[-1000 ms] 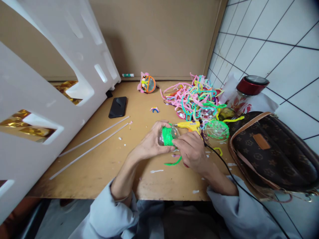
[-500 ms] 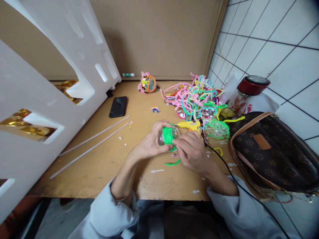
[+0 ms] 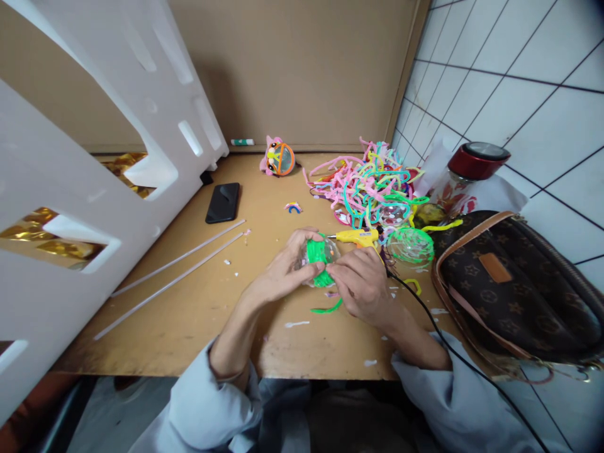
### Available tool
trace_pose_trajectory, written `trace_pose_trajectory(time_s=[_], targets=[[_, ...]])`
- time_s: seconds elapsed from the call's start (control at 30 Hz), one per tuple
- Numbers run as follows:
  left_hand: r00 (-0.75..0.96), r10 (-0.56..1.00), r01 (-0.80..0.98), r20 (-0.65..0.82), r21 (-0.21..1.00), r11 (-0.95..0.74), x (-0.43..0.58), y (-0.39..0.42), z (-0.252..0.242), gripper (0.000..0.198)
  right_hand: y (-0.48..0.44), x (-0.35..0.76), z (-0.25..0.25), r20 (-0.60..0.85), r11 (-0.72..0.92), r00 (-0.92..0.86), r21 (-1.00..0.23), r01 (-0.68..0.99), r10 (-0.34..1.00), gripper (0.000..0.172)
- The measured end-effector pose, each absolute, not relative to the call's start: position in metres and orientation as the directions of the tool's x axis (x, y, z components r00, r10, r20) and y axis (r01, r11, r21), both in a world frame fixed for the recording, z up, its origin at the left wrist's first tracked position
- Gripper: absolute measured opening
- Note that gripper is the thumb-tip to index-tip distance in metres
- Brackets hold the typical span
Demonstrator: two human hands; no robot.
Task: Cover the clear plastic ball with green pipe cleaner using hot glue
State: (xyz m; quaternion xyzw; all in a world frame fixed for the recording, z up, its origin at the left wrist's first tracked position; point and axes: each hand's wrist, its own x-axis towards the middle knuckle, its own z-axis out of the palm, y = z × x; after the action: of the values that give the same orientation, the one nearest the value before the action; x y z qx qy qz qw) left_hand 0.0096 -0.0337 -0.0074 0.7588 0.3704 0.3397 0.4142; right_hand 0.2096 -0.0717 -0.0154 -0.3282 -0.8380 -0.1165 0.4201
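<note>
A clear plastic ball (image 3: 321,257) wound with green pipe cleaner sits between both hands above the wooden desk (image 3: 198,302). My left hand (image 3: 287,269) cups it from the left, fingers curled round it. My right hand (image 3: 361,286) pinches the green pipe cleaner at the ball's lower right. A loose end of green pipe cleaner (image 3: 326,308) curves on the desk just below. A yellow glue gun (image 3: 356,236) lies right behind the ball, its black cord (image 3: 425,321) trailing under my right arm.
A heap of coloured pipe cleaners (image 3: 368,182) and a second green-wound ball (image 3: 409,245) lie at the back right. A brown handbag (image 3: 514,289) and red-lidded jar (image 3: 465,176) fill the right. A phone (image 3: 223,202), two glue sticks (image 3: 179,267), a finished toy (image 3: 279,158) and white foam panels (image 3: 94,163) lie left.
The ball has turned slightly in my hands and my right fingers have shifted a little along the green pipe cleaner. Nothing else has moved.
</note>
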Motion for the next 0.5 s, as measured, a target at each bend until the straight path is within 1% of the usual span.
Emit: trace_pose_trajectory(time_s=[0.2, 0.3, 0.5], targets=[[0.488, 0.835, 0.289, 0.254, 0.856, -0.429, 0.0103, -0.0321, -0.0089, 0.037, -0.0705, 0.2105, -0.0159, 0.783, 0.768, -0.44, -0.074, 0.637, 0.44, 0.021], [0.478, 0.842, 0.294, 0.251, 0.857, -0.423, 0.0108, -0.0313, -0.0115, 0.038, -0.0697, 0.2106, -0.0169, 0.793, 0.764, -0.433, -0.063, 0.642, 0.429, 0.022], [0.437, 0.86, 0.293, 0.266, 0.862, -0.415, 0.0154, -0.0329, -0.014, 0.032, -0.0676, 0.2103, -0.0192, 0.807, 0.756, -0.419, -0.049, 0.653, 0.415, 0.023]])
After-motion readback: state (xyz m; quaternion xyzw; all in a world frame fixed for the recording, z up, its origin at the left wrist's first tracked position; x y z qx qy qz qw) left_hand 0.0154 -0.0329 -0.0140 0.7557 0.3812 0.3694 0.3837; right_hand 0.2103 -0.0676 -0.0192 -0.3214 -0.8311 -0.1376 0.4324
